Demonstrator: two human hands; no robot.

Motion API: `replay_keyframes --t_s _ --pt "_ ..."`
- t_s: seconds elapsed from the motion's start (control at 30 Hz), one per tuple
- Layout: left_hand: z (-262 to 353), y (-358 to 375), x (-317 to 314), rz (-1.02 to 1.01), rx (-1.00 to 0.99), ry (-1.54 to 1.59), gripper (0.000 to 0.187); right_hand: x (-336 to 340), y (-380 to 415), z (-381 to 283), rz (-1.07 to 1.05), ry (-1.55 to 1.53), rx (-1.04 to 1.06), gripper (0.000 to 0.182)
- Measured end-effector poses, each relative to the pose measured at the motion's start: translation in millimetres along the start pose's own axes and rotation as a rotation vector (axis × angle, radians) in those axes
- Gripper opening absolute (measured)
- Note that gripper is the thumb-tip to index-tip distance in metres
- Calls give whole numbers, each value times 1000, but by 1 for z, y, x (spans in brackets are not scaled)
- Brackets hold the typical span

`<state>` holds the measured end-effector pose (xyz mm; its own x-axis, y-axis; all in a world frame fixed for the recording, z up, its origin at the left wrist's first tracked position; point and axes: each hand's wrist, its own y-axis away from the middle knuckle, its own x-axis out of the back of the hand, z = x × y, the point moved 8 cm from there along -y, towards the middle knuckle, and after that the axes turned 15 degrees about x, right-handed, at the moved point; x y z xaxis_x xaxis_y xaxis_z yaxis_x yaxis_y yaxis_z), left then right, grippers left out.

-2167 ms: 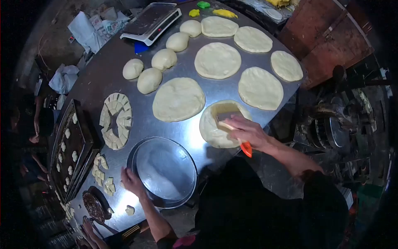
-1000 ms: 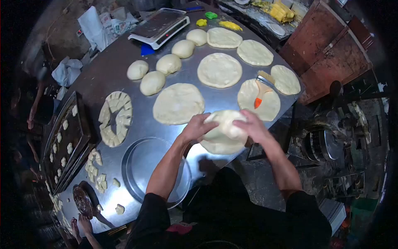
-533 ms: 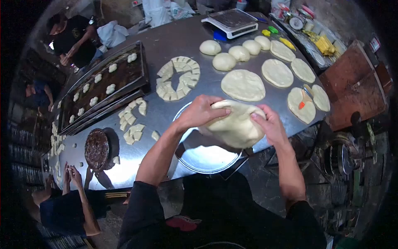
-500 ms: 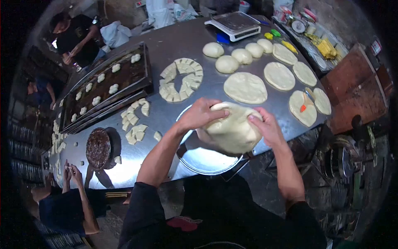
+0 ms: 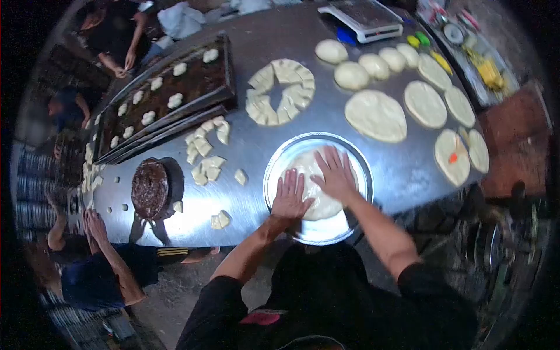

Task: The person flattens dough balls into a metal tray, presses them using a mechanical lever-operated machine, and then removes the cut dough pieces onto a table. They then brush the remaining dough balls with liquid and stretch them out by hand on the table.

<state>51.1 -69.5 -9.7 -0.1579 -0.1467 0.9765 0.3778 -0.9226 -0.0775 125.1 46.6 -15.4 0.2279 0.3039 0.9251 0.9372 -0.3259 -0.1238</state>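
Note:
A flattened round of dough [image 5: 319,201] lies in a shiny round metal pan [image 5: 366,175] at the table's near edge. Flat on its left part rests my left hand [image 5: 291,196], fingers stretched out. My right hand [image 5: 337,177] presses on its upper right side, fingers spread. Both palms hide part of the dough. Beyond the pan are a large flat dough disc [image 5: 376,115] and a ring of cut dough pieces [image 5: 281,92]. Loose dough pieces [image 5: 209,169] lie to the left of the pan.
Several dough balls [image 5: 352,76] and flat rounds [image 5: 424,105] sit at the right, near a scale [image 5: 364,20]. Left are stacked baking trays [image 5: 169,99] with dough clusters and a dark round container [image 5: 150,188]. Other people's hands [image 5: 95,224] work at the left edge.
The dough round, held up between both hands before, now lies down in the pan. My hands have opened and lie flat on it. The view has shifted slightly.

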Motion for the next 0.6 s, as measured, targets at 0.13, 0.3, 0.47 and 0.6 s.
replay_keyframes --t_s 0.13,0.3,0.47,0.6 --pt "10 -12 16 -432 201 118 52 26 -23 16 -29 -220 -118 59" --pt "55 -50 -9 -148 -391 118 63 2 60 14 74 26 -272 72" --pt "57 0 -4 -198 -149 -25 69 31 36 72 -41 -416 -115 53" --pt "76 -35 -45 -328 -196 17 73 55 53 32 228 -164 -411 57"
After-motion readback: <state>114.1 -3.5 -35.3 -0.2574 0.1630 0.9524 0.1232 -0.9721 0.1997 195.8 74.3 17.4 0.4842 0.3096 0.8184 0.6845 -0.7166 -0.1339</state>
